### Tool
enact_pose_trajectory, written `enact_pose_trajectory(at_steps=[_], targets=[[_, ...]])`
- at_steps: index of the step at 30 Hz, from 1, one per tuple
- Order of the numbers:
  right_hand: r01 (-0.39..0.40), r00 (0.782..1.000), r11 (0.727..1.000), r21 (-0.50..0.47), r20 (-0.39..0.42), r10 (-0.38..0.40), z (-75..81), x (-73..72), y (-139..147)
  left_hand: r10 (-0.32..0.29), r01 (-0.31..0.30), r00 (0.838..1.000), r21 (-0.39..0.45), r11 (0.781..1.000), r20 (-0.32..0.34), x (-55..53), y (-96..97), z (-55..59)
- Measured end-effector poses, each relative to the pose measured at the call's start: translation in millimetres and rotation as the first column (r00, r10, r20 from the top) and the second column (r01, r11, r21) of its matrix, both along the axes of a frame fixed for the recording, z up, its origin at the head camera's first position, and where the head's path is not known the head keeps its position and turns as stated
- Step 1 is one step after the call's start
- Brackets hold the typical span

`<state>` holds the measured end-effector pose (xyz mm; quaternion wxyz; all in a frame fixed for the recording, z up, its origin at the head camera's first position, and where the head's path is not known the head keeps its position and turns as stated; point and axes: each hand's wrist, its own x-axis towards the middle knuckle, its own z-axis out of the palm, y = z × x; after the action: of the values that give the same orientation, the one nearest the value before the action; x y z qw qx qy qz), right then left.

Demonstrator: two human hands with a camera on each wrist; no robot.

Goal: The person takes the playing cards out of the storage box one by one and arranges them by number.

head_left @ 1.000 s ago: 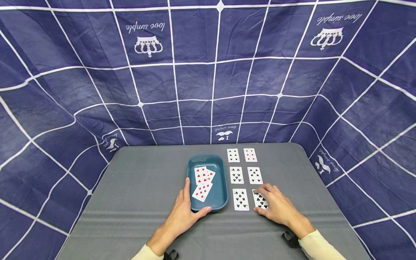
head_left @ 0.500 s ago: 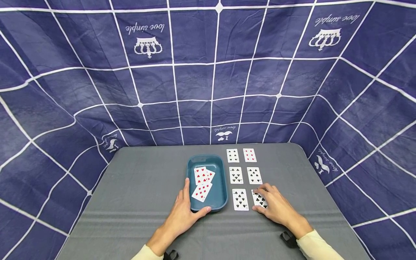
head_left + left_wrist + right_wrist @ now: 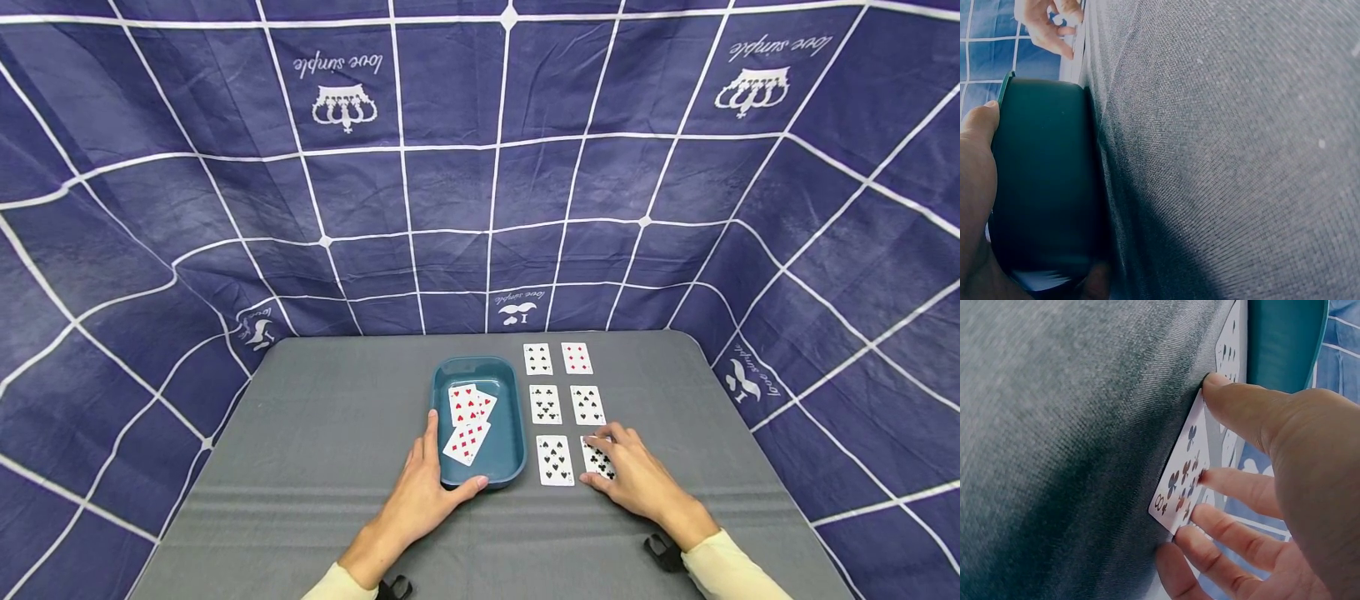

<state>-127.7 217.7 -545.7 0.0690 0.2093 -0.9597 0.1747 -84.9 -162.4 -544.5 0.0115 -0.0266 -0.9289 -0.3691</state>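
My left hand point(image 3: 422, 487) holds the near left corner of a teal tray point(image 3: 517, 433), thumb along its front side and fingers along its left side. Inside the tray lie red-suit playing cards, hearts point(image 3: 462, 403) and diamonds point(image 3: 467, 443), overlapping. On the right, my right hand point(image 3: 641, 475) holds an eight of clubs playing card point(image 3: 1180, 478) by its edges; in the right wrist view the thumb meets one corner and the other fingers reach the far side. Just left of it lies a card of spades point(image 3: 556, 461), face up. The right hand covers part of the eight of clubs.
Further back, two rows of face-up cards continue: a clubs card point(image 3: 545, 404) beside a spades card point(image 3: 587, 405), then a spades card point(image 3: 537, 359) beside a diamonds card point(image 3: 577, 358). Grey cloth point(image 3: 337, 417) covers the table. Blue checked curtains point(image 3: 450, 192) enclose its back and sides.
My right hand and the eight of clubs have shifted slightly left, closer to the neighbouring spades card. The left hand and the tray have stayed in place.
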Motion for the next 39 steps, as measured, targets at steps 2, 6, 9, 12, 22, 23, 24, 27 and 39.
enact_pose_trajectory(at_steps=[2, 6, 9, 12, 22, 23, 24, 27, 39], targets=[[0.003, 1.000, 1.000, 0.002, 0.002, -0.003, 0.9, -0.2, 0.1, -0.001, 0.001, 1.000, -0.002, 1.000, 0.000, -0.4, 0.0, -0.2], [0.008, 1.000, 1.000, 0.008, -0.023, -0.007, 4.7, -2.3, -0.7, -0.004, 0.004, 1.000, -0.004, 1.000, -0.010, -0.6, 0.3, 1.3], [0.006, 0.998, 1.000, 0.004, -0.060, -0.006, 10.3, -5.5, -3.2, -0.005, 0.005, 1.000, -0.002, 1.000, -0.015, -0.6, 0.2, 1.9], [-0.009, 0.995, 1.000, 0.005, -0.102, 0.010, 18.0, -8.9, -8.8, -0.006, 0.006, 1.000, -0.001, 1.000, -0.011, -0.8, -0.1, 2.7], [-0.107, 0.972, 0.994, 0.031, -0.207, 0.111, 45.5, -22.3, -47.1, -0.007, 0.007, 1.000, -0.002, 1.000, -0.001, -0.7, -0.4, 4.7], [-0.120, 0.970, 0.992, 0.031, -0.211, 0.124, 48.5, -24.1, -52.0, -0.006, 0.006, 1.000, -0.003, 1.000, 0.000, -0.7, -0.3, 5.0], [-0.131, 0.967, 0.991, 0.033, -0.216, 0.135, 51.4, -25.9, -56.6, -0.005, 0.005, 1.000, -0.004, 1.000, -0.002, -0.8, -0.4, 5.2], [-0.163, 0.961, 0.986, 0.031, -0.220, 0.166, 59.2, -32.6, -70.7, -0.005, 0.005, 1.000, -0.004, 1.000, 0.000, -1.0, -0.2, 6.5], [-0.236, 0.966, 0.972, 0.022, -0.100, 0.237, 78.9, -55.2, -123.1, -0.021, 0.022, 1.000, -0.013, 1.000, 0.015, -0.2, 0.4, 8.6]])
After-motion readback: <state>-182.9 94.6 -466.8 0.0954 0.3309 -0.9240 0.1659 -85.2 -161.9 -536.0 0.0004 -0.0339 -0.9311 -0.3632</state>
